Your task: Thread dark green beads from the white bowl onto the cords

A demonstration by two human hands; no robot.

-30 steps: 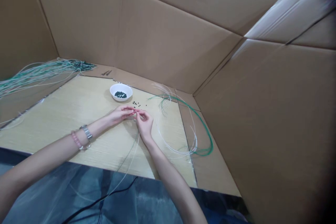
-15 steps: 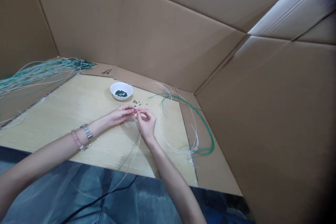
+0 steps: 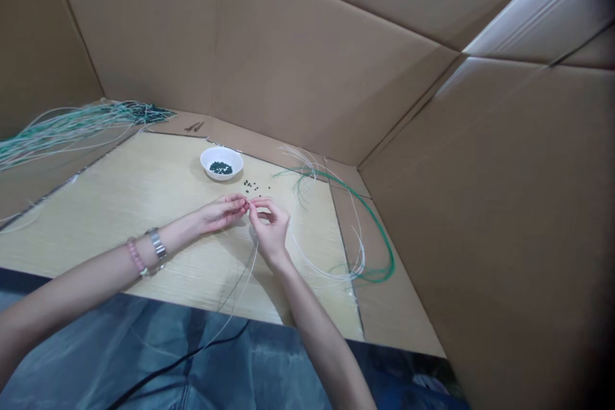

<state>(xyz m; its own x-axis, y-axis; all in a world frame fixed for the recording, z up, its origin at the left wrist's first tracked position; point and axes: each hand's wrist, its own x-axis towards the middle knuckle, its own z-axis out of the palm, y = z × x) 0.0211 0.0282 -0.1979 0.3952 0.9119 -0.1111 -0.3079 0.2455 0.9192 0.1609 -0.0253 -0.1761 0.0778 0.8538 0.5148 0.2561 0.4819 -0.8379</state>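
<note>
Fingertip to fingertip, my left hand (image 3: 224,213) and my right hand (image 3: 271,224) meet above the middle of the pale board (image 3: 144,205). My right thumb and finger pinch a thin white cord (image 3: 248,278), which hangs below the hand past the board's front edge. The left fingers are pinched together on something too small to make out. Just beyond the hands lie several small dark beads (image 3: 250,185). Behind them stands a white bowl (image 3: 221,157) with dark green beads (image 3: 221,168) inside.
A bundle of green and white cords (image 3: 81,128) lies at the far left. Small dark tools (image 3: 195,127) rest near the back cardboard wall (image 3: 307,64). Looped white and green cords (image 3: 384,237) lie at the right. A black cable (image 3: 163,368) runs below the board.
The view has shifted slightly. Both hands stay together in nearly the same pose, the right one turned very slightly. The bowl and loose cords have not moved on the surface.
</note>
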